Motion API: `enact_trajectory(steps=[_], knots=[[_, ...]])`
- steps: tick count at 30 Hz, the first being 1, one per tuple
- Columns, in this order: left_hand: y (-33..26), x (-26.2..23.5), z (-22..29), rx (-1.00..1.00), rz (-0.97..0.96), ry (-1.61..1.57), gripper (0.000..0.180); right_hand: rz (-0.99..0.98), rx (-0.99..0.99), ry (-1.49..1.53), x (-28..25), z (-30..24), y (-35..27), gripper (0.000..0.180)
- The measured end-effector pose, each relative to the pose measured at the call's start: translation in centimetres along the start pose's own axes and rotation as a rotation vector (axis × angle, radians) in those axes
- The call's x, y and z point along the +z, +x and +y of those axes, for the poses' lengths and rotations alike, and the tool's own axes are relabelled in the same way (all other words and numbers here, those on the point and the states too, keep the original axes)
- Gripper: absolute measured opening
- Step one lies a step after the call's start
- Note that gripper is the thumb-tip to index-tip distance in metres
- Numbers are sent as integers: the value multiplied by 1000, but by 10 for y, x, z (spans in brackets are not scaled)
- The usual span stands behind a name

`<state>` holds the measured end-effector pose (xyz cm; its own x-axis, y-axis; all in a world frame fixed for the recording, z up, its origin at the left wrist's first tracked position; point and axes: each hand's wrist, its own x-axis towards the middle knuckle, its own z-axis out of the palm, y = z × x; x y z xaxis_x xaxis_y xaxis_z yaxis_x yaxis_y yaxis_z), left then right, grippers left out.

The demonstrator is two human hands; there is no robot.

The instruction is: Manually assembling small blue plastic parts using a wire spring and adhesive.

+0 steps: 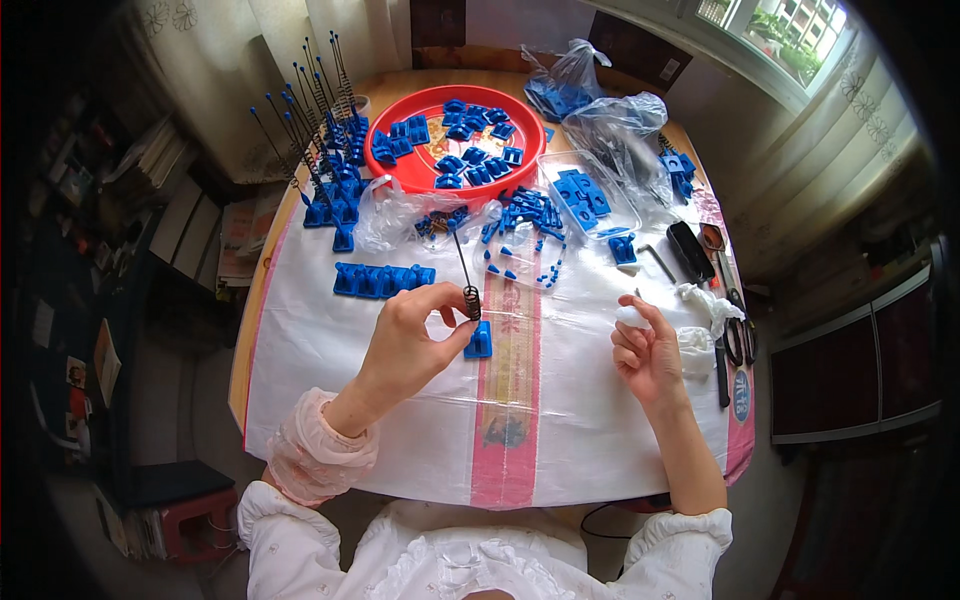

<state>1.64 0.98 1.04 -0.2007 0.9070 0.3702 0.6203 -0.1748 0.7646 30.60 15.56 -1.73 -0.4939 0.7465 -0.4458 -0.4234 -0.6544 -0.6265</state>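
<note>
My left hand (415, 335) pinches a thin metal rod with a coil spring (471, 300) at its lower end, and the rod stands in a small blue plastic base (480, 343) on the white cloth. Thumb and forefinger close on the spring just above the base. My right hand (648, 350) hovers to the right with its fingers curled around a small white wad (630, 316), apart from the blue base.
A red tray (424, 176) of blue plastic parts sits at the back. Finished bases with upright rods (325, 150) cluster back left, a row of blue bases (382, 279) lies nearer. Plastic bags and a clear box (590, 195) hold more parts. Scissors and tools (735, 320) lie right.
</note>
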Motion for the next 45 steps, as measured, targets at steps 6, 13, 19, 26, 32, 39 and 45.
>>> enact_trajectory(steps=[6,13,19,26,32,39,45], knots=[[0,0,0,12,4,24,19,-37,-2,101,-10,-2,4,20],[0,0,1,-7,2,10,16,-120,14,132,-14,-6,4,24],[0,0,3,-35,-9,-17,13,-162,-97,18,-7,-11,1,34],[0,0,1,0,-1,25,18,-101,-254,-136,-19,-11,4,26],[-1,0,-2,2,4,-8,18,1,-377,-260,-11,-4,4,19],[-1,-1,0,-3,-11,12,17,-16,-392,-321,-2,11,4,19],[-1,-1,0,2,-11,10,17,-64,-423,-362,1,17,3,18]])
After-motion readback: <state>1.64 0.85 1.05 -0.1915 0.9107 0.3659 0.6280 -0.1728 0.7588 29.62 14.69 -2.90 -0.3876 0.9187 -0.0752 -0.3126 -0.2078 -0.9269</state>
